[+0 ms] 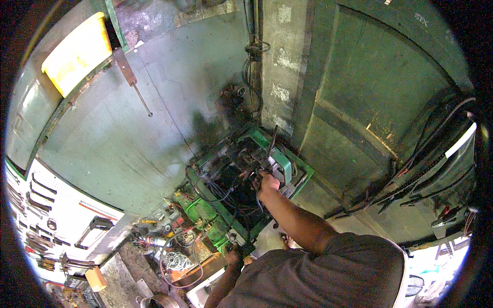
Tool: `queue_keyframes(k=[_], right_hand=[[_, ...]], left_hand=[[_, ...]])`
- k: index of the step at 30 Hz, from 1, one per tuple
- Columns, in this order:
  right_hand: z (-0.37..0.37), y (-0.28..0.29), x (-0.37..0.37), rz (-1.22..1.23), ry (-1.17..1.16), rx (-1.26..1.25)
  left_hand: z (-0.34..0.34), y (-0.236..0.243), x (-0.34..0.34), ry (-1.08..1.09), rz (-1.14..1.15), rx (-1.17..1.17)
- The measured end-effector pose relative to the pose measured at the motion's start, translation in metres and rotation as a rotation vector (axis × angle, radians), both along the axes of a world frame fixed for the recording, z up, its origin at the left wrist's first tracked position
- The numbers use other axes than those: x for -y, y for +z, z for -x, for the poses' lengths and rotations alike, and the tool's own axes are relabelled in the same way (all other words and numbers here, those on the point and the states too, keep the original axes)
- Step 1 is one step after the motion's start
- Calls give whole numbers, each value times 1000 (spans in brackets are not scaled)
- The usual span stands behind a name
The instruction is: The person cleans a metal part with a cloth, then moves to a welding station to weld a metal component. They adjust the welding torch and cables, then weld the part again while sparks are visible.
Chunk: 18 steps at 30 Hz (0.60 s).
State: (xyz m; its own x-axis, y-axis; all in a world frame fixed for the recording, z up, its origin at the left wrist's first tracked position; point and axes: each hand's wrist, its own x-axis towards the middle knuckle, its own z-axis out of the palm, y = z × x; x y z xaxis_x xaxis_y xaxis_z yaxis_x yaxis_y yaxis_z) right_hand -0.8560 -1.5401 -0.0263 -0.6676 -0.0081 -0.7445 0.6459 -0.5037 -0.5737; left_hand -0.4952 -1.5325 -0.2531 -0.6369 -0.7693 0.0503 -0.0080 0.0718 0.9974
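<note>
A green-framed machine (308, 177) with dark, greasy parts and cables in its middle stands against the corner ahead of me. My right hand (268, 183) reaches into it beside a green and pale housing (281, 165). Its fingers are closed among dark parts; what they grip is too small and dark to name. My left hand (233, 253) is lower down, at the machine's near left corner, close to bright green castings (203, 209). Too little of its fingers shows to tell how they are placed. A dark lever (273, 138) stands up from the machine.
A cluttered bench at lower left bears a silver alternator-like part (177, 261) and a hose loop (162, 264). Tools hang on a white board (77, 210). A metal pot (158, 302) stands below. Cables hang on the right wall (436, 149). A yellow bin (79, 54) sits upper left.
</note>
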Motion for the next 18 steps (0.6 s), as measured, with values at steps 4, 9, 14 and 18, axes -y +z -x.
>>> queue_keyframes(k=[4, 9, 14, 18], right_hand=[[-1, 4, -1, -24, 10, 41], [-1, 0, -2, -23, 85, -79], [-2, 5, -6, -99, 182, -112], [-8, 26, -8, 43, 91, -11]], left_hand=[[-2, -8, 1, -52, 168, -63], [1, 11, 0, -10, -112, 44], [13, 45, -3, 48, -262, 112], [23, 74, -3, 115, -660, 23]])
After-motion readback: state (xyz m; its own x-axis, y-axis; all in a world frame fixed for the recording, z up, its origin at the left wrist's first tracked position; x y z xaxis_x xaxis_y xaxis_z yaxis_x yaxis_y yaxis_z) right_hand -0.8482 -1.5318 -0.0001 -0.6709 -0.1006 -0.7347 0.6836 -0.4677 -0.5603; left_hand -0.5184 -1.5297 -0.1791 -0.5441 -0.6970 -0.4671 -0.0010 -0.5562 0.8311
